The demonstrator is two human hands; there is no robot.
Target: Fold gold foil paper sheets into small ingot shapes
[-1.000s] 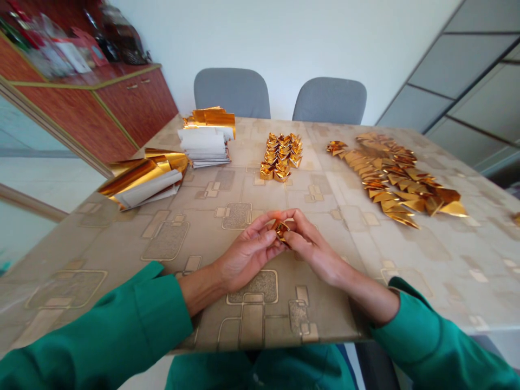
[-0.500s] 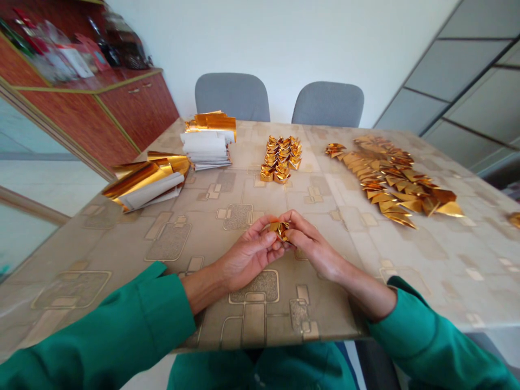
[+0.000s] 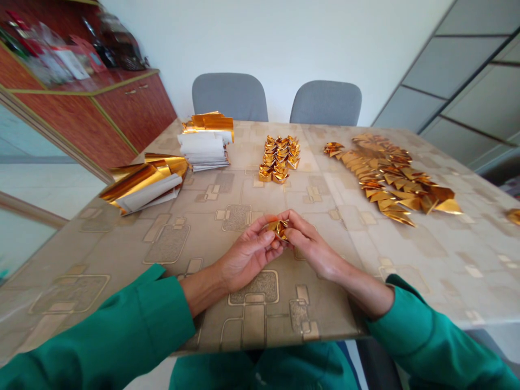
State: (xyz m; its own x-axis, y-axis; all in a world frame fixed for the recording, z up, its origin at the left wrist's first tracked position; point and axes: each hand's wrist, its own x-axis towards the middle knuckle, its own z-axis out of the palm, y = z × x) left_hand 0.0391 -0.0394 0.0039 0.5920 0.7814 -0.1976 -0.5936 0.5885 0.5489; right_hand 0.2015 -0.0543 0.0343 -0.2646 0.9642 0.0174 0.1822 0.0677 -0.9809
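Observation:
Both my hands meet above the table's middle. My left hand (image 3: 247, 254) and my right hand (image 3: 312, 252) pinch a small folded gold foil piece (image 3: 279, 229) between their fingertips, and my fingers hide part of it. Beyond them stands a compact cluster of folded gold foil ingots (image 3: 278, 160). To the right lies a long spread of flatter folded gold foil pieces (image 3: 390, 181). At the far left are a stack of white-backed paper sheets (image 3: 205, 149) and a looser pile of gold foil sheets (image 3: 144, 184).
A glossy patterned tablecloth (image 3: 101, 244) covers the table, with a lone gold piece (image 3: 514, 216) at its right edge. Two grey chairs (image 3: 229, 96) stand beyond the far edge. A red-brown cabinet (image 3: 122, 114) holding bags stands at the back left.
My fingers have shifted slightly on the gold piece, and my right hand sits a little closer to it. The whole view has tilted slightly with my head.

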